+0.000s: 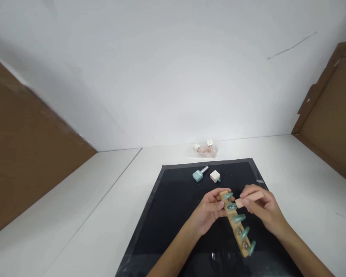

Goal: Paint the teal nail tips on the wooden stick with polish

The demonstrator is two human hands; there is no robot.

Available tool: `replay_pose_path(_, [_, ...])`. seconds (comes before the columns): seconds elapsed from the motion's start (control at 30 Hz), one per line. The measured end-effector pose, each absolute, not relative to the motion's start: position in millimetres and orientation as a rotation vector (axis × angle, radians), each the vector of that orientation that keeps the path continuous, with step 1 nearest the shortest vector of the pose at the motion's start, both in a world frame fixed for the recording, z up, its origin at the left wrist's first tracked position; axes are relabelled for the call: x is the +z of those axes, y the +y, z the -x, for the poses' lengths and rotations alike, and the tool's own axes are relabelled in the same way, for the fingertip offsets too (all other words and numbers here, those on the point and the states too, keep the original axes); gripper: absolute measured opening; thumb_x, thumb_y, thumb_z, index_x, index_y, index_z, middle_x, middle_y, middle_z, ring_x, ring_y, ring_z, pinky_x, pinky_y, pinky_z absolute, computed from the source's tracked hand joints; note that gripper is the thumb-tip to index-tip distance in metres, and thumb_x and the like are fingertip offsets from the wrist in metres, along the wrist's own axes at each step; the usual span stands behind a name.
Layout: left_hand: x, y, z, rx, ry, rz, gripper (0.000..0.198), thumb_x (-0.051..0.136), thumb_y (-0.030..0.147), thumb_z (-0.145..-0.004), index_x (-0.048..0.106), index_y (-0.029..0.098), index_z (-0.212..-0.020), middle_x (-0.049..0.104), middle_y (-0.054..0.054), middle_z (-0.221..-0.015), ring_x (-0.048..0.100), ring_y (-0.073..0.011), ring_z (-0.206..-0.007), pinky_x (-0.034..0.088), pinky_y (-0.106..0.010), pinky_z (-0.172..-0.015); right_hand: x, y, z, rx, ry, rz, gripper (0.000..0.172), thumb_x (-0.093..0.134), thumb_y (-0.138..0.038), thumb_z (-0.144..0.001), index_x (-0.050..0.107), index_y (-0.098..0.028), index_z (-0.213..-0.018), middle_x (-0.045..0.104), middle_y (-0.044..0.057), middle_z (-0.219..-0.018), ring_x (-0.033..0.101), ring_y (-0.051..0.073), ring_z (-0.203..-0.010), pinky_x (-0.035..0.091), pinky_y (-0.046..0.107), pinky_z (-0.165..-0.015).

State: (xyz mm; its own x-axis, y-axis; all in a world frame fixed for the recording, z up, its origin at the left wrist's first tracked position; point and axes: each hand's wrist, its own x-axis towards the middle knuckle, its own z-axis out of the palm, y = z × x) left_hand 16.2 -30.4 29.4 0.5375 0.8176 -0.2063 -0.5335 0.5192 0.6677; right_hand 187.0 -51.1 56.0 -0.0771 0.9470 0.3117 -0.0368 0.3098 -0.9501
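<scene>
My left hand (210, 209) grips the upper end of a narrow wooden nail display stand (233, 222), held tilted above the black mat. Along it sit several glossy green false nails (238, 218), with round metallic studs showing near the lower end. In my right hand (262, 206) is a pale pink flat stick (250, 199), pinched between thumb and fingers. Its wide end is at the second false nail from the top; whether it touches I cannot tell.
On the black mat (167, 207) lie a light-blue nail polish bottle (198, 176) with a silver cap and a white cube (215, 176) with a green piece. Behind them a clear tray (203, 155) holds white-and-pink pieces. Brown boards (31, 154) flank the white table (83, 200).
</scene>
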Motion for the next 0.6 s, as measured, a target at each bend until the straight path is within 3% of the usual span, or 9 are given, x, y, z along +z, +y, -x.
replay_pose_path(0.2, [29,-31,-14,0.862,0.551,-0.587,0.042,0.085,0.024,-0.05,0.071,0.016,-0.089,0.071,-0.004,-0.08,0.065,-0.0135,-0.071,0.053,-0.023,-0.064,54,-50,-187,0.993,-1.366,0.905,0.021,0.067,-0.039,-0.077,0.066,-0.02,-0.068,0.054,-0.002,-0.056,0.041,0.01,-0.043,0.034,0.023,-0.041])
replay_pose_path(0.43, [25,-30,-11,0.86,0.533,-0.592,0.041,0.082,0.021,-0.054,0.07,0.015,-0.093,0.071,-0.006,-0.083,0.065,-0.015,-0.073,0.051,-0.025,-0.067,47,-49,-187,0.975,-1.338,0.825,0.024,0.066,-0.032,-0.08,0.062,-0.021,-0.059,0.061,0.002,-0.063,0.048,0.012,-0.051,0.041,0.026,-0.049])
replay_pose_path(0.6, [25,-30,-9,0.863,0.53,-0.586,0.041,0.081,0.02,-0.055,0.069,0.014,-0.093,0.07,-0.006,-0.084,0.066,-0.0155,-0.073,0.051,-0.027,-0.07,43,-48,-189,0.961,-1.289,0.756,0.021,0.065,-0.027,-0.081,0.065,-0.022,-0.061,0.062,0.001,-0.069,0.043,0.01,-0.049,0.037,0.025,-0.046])
